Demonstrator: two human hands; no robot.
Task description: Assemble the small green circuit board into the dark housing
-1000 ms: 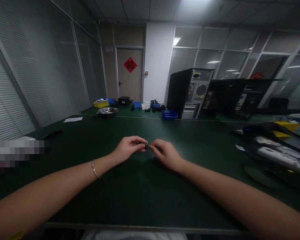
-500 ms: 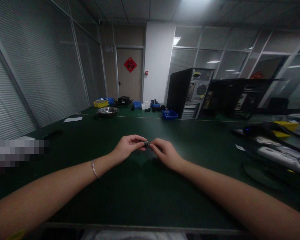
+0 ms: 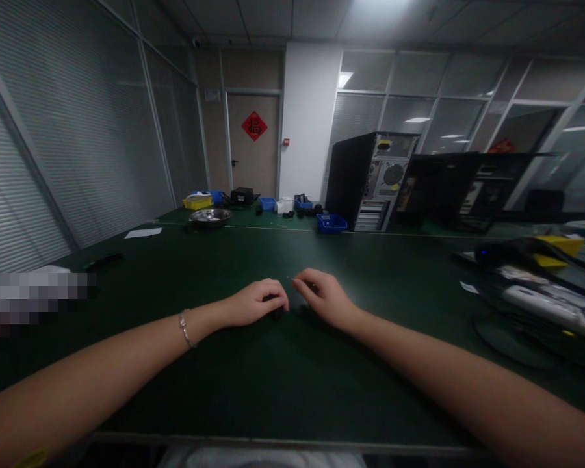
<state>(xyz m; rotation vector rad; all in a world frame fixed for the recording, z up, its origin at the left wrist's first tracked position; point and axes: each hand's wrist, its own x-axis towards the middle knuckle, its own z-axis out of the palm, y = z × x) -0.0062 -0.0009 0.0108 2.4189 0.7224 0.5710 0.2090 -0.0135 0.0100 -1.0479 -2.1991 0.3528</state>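
Observation:
My left hand point(image 3: 260, 302) is low over the green table point(image 3: 234, 383), its fingers curled inward and closed. Beneath those fingertips a small dark part point(image 3: 277, 313) shows; most of it is hidden, and I cannot tell whether it is held or resting on the table. Thumb and forefinger of my right hand point(image 3: 320, 294) pinch a thin, light, pin-like piece point(image 3: 290, 278) whose tip points left. The two hands are close together but apart.
A metal bowl point(image 3: 210, 218) and a blue bin point(image 3: 331, 223) stand toward the back. Beyond the bin rises a computer tower point(image 3: 355, 179). On the right are cables and a long silver-white object point(image 3: 541, 305). White paper point(image 3: 143, 233) lies at left.
My left hand has moved down and slightly toward me, away from the right fingertips, and its fingers have curled. The green-and-black piece between the hands no longer shows there. My right hand has barely moved.

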